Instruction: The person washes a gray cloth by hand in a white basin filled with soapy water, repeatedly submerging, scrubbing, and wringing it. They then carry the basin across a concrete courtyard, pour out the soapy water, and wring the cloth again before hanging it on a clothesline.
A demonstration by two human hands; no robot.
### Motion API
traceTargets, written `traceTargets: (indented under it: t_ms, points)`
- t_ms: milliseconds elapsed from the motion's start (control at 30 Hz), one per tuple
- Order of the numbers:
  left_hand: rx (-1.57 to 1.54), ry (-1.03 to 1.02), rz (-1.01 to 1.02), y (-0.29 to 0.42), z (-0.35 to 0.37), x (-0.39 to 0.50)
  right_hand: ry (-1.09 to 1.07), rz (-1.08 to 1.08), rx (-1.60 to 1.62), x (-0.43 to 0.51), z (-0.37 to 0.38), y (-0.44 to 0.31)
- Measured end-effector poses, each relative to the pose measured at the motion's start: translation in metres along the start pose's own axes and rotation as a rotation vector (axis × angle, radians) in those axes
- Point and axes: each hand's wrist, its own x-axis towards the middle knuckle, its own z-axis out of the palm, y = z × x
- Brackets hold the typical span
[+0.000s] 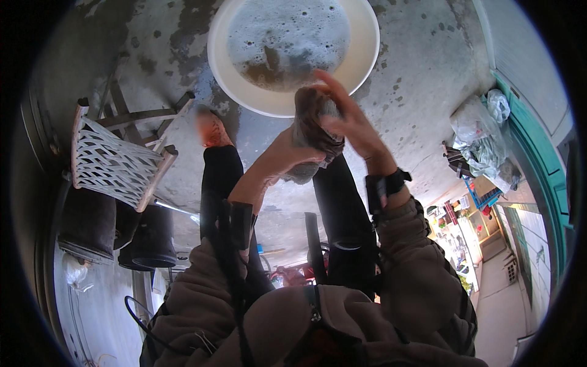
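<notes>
A bunched, wet-looking cloth (318, 130), dark brown and grey, is held in my left hand (279, 158), whose thumb lies across its lower part. At the cloth's upper right, my right hand (355, 121) is blurred, its thumb and fingers spread apart and overlapping the cloth's edge; whether they grip it is unclear. Just beyond both hands, a round white basin (293, 106) stands on the floor. Foamy, cloudy water (289, 41) lies in it, and a brownish patch shows near its close side. Both wrists wear dark bands.
A low wooden stool with a woven strap seat (117, 158) lies to the left, near dark buckets (153, 236). Wet patches mark the concrete floor (412, 91). At the right, plastic bags (481, 133) rest beside a teal door frame (550, 169). My bare foot (214, 130) is left of the basin.
</notes>
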Motion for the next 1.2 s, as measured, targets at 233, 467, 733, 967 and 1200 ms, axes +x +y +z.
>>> traceTargets:
  t_ms: [233,467,733,967,1200]
  points:
    - [-0.21,-0.331,0.697,-0.009,0.0,-0.012,-0.11,-0.075,0.416,0.016,0.004,0.002]
    - [-0.472,-0.175,-0.012,0.002,0.002,-0.022,-0.039,0.05,0.149,0.011,0.008,-0.022]
    - [0.148,0.119,0.075,-0.014,0.006,0.003,0.206,-0.039,-0.329,0.021,0.025,0.006]
    - [0.559,0.438,0.235,-0.035,-0.001,0.016,0.32,0.006,-0.52,0.027,0.04,0.024]
    - [-0.066,0.134,0.089,-0.012,-0.001,-0.003,0.129,0.078,-0.147,0.018,0.021,-0.003]
